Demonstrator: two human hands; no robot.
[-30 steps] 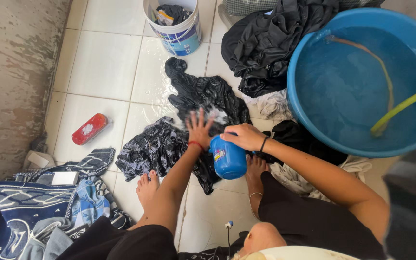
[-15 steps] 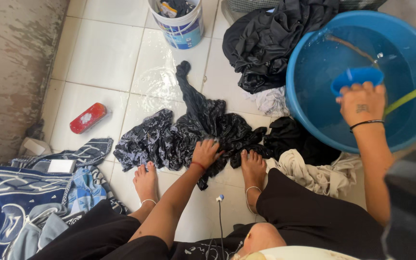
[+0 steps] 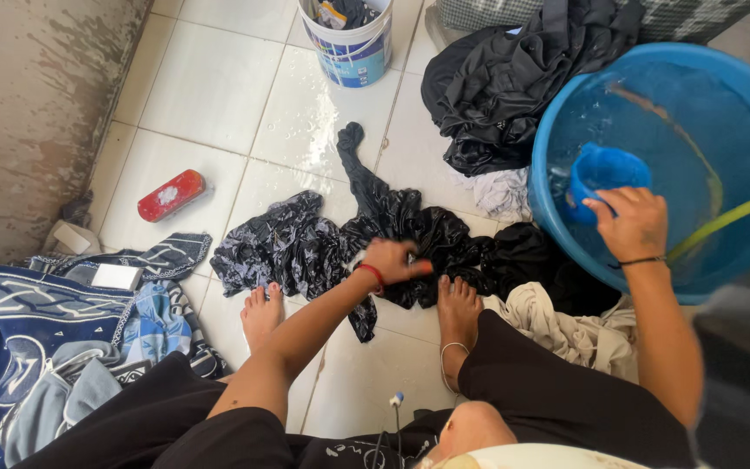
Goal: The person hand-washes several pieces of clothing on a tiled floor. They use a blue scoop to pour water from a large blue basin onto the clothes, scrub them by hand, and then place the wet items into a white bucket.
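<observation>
Black wet cloth (image 3: pixel 375 230) spread on tiled floor (image 3: pixel 210 87) before bare feet. Left hand (image 3: pixel 395 259) closed, gripping cloth. Right hand (image 3: pixel 628 224) closed on blue scoop (image 3: pixel 601 174), inside blue tub (image 3: pixel 740 95) of water. Red brush (image 3: pixel 171 194) lies well apart, left.

Black garment (image 3: pixel 375 230) with a pale print, blue scoop (image 3: pixel 605 174) in a blue tub (image 3: pixel 566 104), red brush (image 3: pixel 171 194), white floor tiles (image 3: pixel 210 87), navy cloth (image 3: pixel 36 321) patterned in white
</observation>
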